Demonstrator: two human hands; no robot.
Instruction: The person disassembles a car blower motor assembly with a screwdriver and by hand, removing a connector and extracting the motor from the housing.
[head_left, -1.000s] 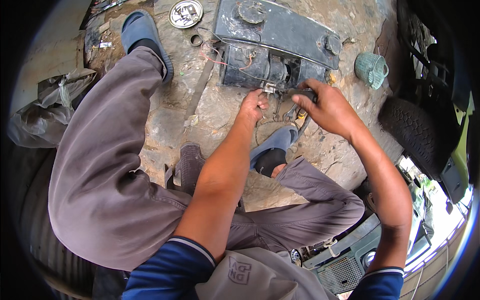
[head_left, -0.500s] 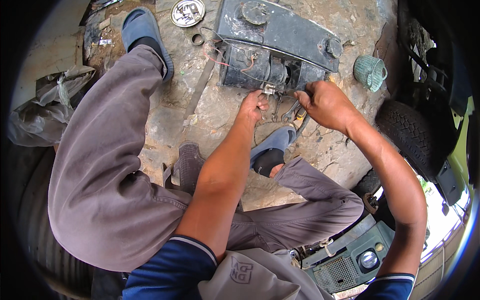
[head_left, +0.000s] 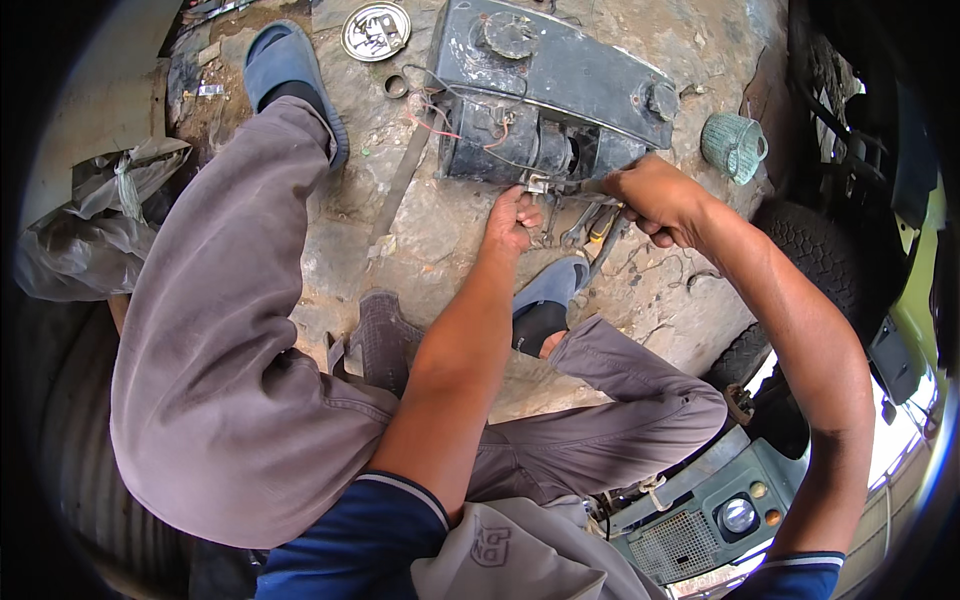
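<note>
A worn black box-shaped unit [head_left: 580, 65] with round caps lies on the ground. Along its near side sits a dark cylindrical housing [head_left: 490, 137] with red and dark wires. My left hand [head_left: 513, 217] is closed at a small metal bracket [head_left: 537, 184] on that near edge; what its fingers pinch is hidden. My right hand [head_left: 665, 198] grips a slim hand tool [head_left: 592, 186], its shaft pointing left toward the bracket. Most of the tool is covered by the fist. Just below it lie a wrench [head_left: 577, 230] and a yellow-and-black handle [head_left: 602, 226].
A round tin lid [head_left: 376, 31] with small parts and a metal ring [head_left: 395, 86] lie at the upper left. A green woven basket [head_left: 733, 147] is right of the unit. Tyres [head_left: 805, 255] and a vehicle's headlight panel [head_left: 738, 517] border the right side. My sandalled foot [head_left: 552, 290] is close below.
My right hand has turned over, its lower fingers now hanging loosely curled below the tool. My left hand stays at the bracket, nearly unmoved. The view has shifted slightly.
</note>
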